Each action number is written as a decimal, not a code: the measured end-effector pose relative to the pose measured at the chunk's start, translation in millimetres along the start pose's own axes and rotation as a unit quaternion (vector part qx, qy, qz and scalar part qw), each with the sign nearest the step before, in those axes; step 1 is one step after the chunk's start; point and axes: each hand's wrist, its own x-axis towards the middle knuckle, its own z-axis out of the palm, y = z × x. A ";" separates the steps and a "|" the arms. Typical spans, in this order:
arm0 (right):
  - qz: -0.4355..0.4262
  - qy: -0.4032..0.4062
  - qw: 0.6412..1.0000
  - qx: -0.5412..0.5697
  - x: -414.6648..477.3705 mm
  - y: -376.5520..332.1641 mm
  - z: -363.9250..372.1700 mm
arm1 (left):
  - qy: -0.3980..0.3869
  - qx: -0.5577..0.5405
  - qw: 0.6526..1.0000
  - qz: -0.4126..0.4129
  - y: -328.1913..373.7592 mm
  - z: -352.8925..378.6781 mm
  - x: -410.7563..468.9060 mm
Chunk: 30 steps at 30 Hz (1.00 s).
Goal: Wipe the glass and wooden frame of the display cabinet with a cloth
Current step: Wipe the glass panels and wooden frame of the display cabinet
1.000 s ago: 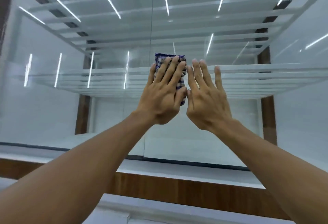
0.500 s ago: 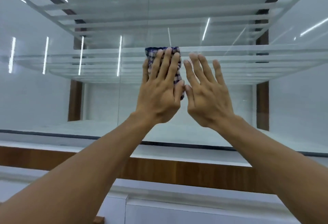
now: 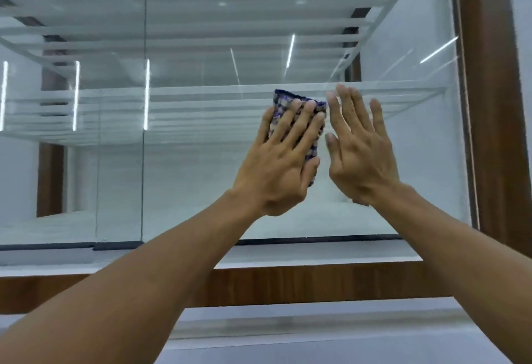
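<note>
A folded blue-and-white checked cloth (image 3: 283, 100) lies flat against the cabinet's glass pane (image 3: 201, 179). My left hand (image 3: 283, 162) presses on it with straight fingers spread over it. Just to its right, my right hand (image 3: 359, 150) rests flat on the bare glass, fingers straight and pointing up. The cabinet's wooden frame shows as a brown upright (image 3: 489, 104) at the right and a brown rail (image 3: 316, 286) below the glass.
A vertical seam between glass panes (image 3: 143, 147) runs left of my hands. White shelves (image 3: 201, 95) and light-strip reflections fill the cabinet's inside. A white ledge (image 3: 316, 254) sits under the glass, with a grey-white surface (image 3: 316, 335) lower down.
Both hands and the cloth have slid to the right along the glass, and the right wooden upright has come into view.
</note>
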 end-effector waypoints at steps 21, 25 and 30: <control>0.100 0.005 0.993 -0.058 -134.5 133.3 -57.9 | -0.056 -0.005 0.992 0.109 185.2 35.1 112.9; 0.151 0.002 0.988 -0.011 -172.0 115.6 -57.6 | -0.059 0.012 0.977 0.203 172.2 38.0 94.7; 0.217 0.030 0.975 0.027 -193.4 99.4 -53.0 | -0.051 0.021 0.982 0.182 183.9 38.9 92.1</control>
